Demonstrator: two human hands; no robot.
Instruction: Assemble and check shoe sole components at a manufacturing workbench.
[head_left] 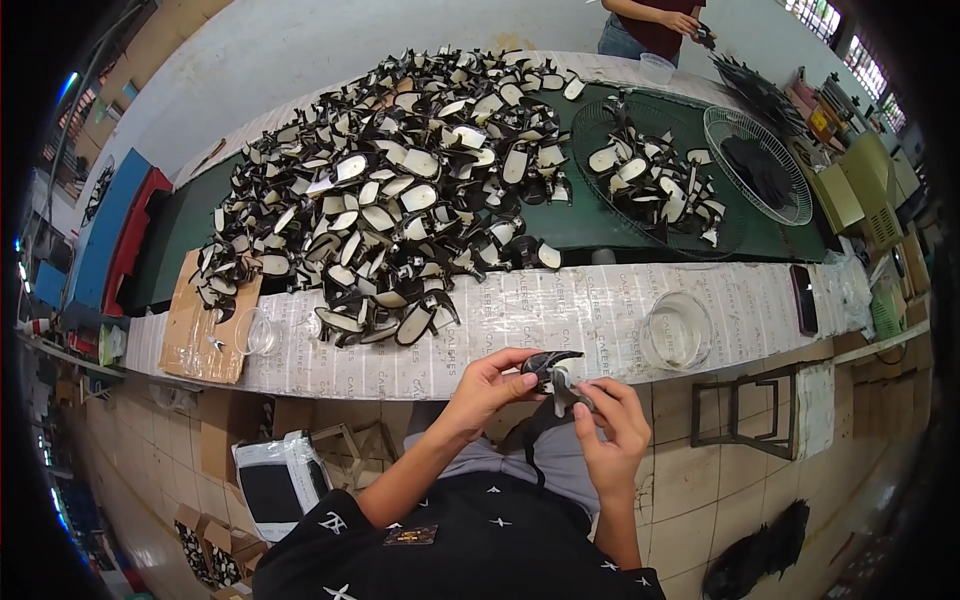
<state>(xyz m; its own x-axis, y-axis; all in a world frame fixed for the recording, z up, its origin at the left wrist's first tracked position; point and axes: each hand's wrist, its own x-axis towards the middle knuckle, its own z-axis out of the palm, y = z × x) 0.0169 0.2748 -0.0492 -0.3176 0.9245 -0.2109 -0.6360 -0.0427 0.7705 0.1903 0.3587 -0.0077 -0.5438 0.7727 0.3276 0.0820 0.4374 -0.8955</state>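
In front of my lap, just below the table edge, I hold a small black shoe part (pixel 543 366) with a curved strap-like edge and a pale patch. My left hand (pixel 490 388) grips it from the left, thumb on top. The fingers of my right hand (pixel 614 425) are pinched together on its lower right side, where a grey-white piece (pixel 562 385) shows. Whether that piece is separate I cannot tell. Beyond my hands, a large heap of similar black shoe parts with cream pads (pixel 400 185) covers much of the table.
On the paper-covered table edge (pixel 520 330) stand a clear round tub (pixel 678 338), a small clear cup (pixel 262 333) on cardboard (pixel 185 335), and a dark phone (pixel 803 300). Two wire baskets (pixel 800 205) hold parts at right. Another person (pixel 650 30) works at the far side. A stool (pixel 745 412) stands right.
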